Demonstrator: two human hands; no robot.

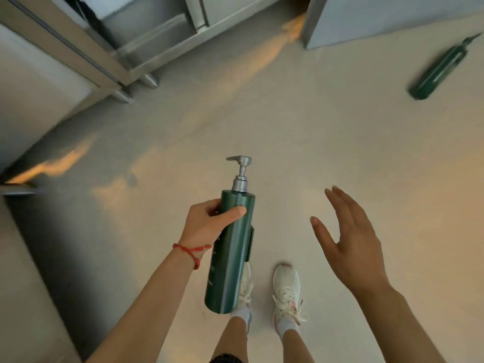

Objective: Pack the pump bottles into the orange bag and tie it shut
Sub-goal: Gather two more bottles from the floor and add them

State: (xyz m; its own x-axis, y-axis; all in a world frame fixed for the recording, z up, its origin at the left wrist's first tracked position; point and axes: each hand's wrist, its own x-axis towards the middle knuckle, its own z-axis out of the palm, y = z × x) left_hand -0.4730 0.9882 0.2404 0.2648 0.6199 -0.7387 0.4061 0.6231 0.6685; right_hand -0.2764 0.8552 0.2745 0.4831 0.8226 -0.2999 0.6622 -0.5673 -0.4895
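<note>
Left hand grips green pump bottle around upper body, thumb across front – bottle nearly upright, silver pump head on top, held above floor. Red string bracelet on left wrist. Right hand holds nothing, fingers straight and spread, palm toward bottle, well apart from it. Second green bottle lies on its side on floor, far right, blurred. White sneakers below. Steel cabinets at top left.

Premises appear commercial, kitchen-type: stainless-steel cabinets on short metal feet, standing along a smooth pale floor.
</note>
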